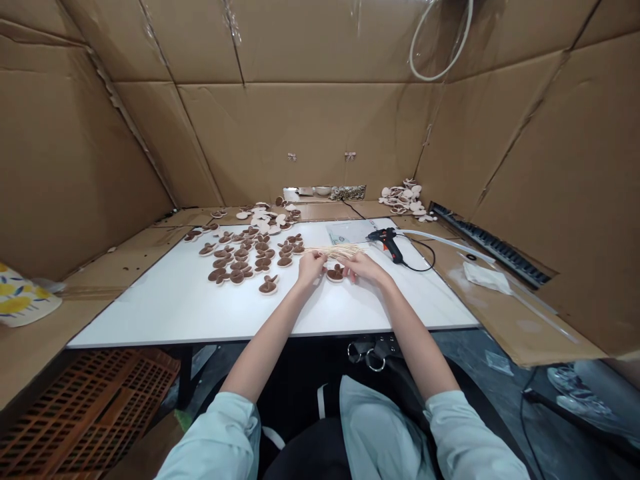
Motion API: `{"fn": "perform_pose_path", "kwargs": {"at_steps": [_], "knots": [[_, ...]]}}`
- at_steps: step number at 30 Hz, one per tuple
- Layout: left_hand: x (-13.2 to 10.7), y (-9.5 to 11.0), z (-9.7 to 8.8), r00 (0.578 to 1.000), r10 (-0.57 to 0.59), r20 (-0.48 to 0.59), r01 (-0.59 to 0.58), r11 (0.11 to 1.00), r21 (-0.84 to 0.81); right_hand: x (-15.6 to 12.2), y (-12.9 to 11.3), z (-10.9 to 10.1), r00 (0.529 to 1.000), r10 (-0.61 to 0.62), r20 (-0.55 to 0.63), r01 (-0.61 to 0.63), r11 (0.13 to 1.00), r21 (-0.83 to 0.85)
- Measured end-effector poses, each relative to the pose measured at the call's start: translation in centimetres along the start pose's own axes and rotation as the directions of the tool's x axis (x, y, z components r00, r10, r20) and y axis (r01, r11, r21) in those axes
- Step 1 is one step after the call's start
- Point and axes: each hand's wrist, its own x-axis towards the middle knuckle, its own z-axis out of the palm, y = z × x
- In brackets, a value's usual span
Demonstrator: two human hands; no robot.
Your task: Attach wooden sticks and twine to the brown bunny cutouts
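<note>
On the white table [200, 307] my left hand [311, 267] and my right hand [361, 267] meet over one brown rabbit-shaped piece [335, 273]. Both hands curl their fingers around its edges; the piece lies flat between them. Just behind the hands lies a bundle of thin wooden sticks [334, 251]. To the left, several more brown rabbit-shaped pieces [245, 257] are spread over the table. A black and orange glue gun [387, 240] rests to the right of the sticks, its cable trailing right.
Cardboard walls enclose the table. Pale uncoated pieces [267, 217] lie at the back, another heap [406, 199] at the back right. A clear bag [347, 231] lies by the glue gun. An orange crate [90, 407] sits under the left side. A white cloth [485, 277] lies right.
</note>
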Motion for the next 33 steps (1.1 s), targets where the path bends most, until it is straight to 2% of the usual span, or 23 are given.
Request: {"fn": "perform_pose_path", "kwargs": {"at_steps": [4,6,8,9,10,11,13,15,17,18,19,20,22,24,26,28,31,33], "knots": [[-0.4,0.4,0.1,1.0,-0.002,0.012,0.002,1.0,-0.005,0.2,0.0,0.1,0.999,0.005,-0.045,-0.005,1.0,-0.011],[-0.4,0.5,0.1,1.0,-0.005,0.015,0.005,1.0,-0.015,0.2,-0.1,0.0,0.996,0.022,-0.086,-0.029,0.996,-0.086],[-0.4,0.6,0.1,1.0,-0.006,0.017,0.007,0.999,-0.032,0.2,-0.2,-0.2,0.974,0.065,-0.216,-0.11,0.973,-0.202],[-0.5,0.7,0.0,1.0,0.012,0.027,-0.011,0.999,-0.042,0.1,-0.3,-0.4,0.938,0.108,-0.329,-0.196,0.949,-0.247],[-0.5,0.9,0.0,0.997,0.054,0.046,-0.052,0.997,-0.051,0.1,-0.4,-0.6,0.874,0.159,-0.458,-0.303,0.917,-0.259],[-0.7,1.0,-0.2,0.99,0.117,0.075,-0.113,0.992,-0.052,0.0,-0.5,-0.9,0.785,0.211,-0.582,-0.412,0.88,-0.236],[-1.1,1.4,-0.6,0.939,0.301,0.166,-0.303,0.953,-0.014,-0.2,-0.4,-1.3,0.595,0.279,-0.753,-0.563,0.814,-0.143],[-1.9,1.6,-1.0,0.859,0.424,0.287,-0.468,0.878,0.101,-0.3,-0.2,-1.6,0.459,0.258,-0.85,-0.612,0.786,-0.091],[-2.8,1.4,-1.5,0.788,0.463,0.406,-0.577,0.785,0.225,-0.3,0.4,-1.9,0.341,0.211,-0.916,-0.636,0.769,-0.059],[-3.3,1.2,-1.7,0.766,0.468,0.44,-0.609,0.747,0.265,-0.2,0.8,-2.1,0.299,0.214,-0.93,-0.65,0.759,-0.034],[-3.8,1.0,-1.9,0.75,0.461,0.475,-0.63,0.717,0.299,-0.1,1.2,-2.2,0.286,0.244,-0.927,-0.662,0.749,-0.007],[-4.2,0.7,-2.0,0.743,0.458,0.488,-0.645,0.685,0.34,0.0,1.7,-2.4,0.321,0.285,-0.903,-0.665,0.747,0.0],[-4.8,0.2,-2.0,0.713,0.461,0.527,-0.687,0.607,0.399,0.2,2.6,-2.8,0.468,0.356,-0.809,-0.638,0.769,-0.03],[-5.0,0.0,-1.6,0.694,0.454,0.559,-0.714,0.531,0.455,0.2,3.2,-3.1,0.525,0.403,-0.749,-0.622,0.783,-0.015],[-5.1,0.1,-1.0,0.695,0.43,0.576,-0.718,0.465,0.519,0.2,3.3,-3.3,0.534,0.402,-0.744,-0.589,0.808,0.013],[-5.1,0.3,-0.3,0.706,0.408,0.579,-0.708,0.402,0.581,0.2,2.9,-3.4,0.509,0.367,-0.779,-0.539,0.841,0.044],[-5.0,0.6,0.4,0.684,0.419,0.597,-0.727,0.326,0.605,0.1,2.0,-3.6,0.474,0.309,-0.824,-0.446,0.892,0.078],[-5.1,0.5,0.4,0.691,0.399,0.602,-0.721,0.321,0.615,-0.1,1.5,-3.6,0.501,0.287,-0.816,-0.394,0.915,0.08]]}}
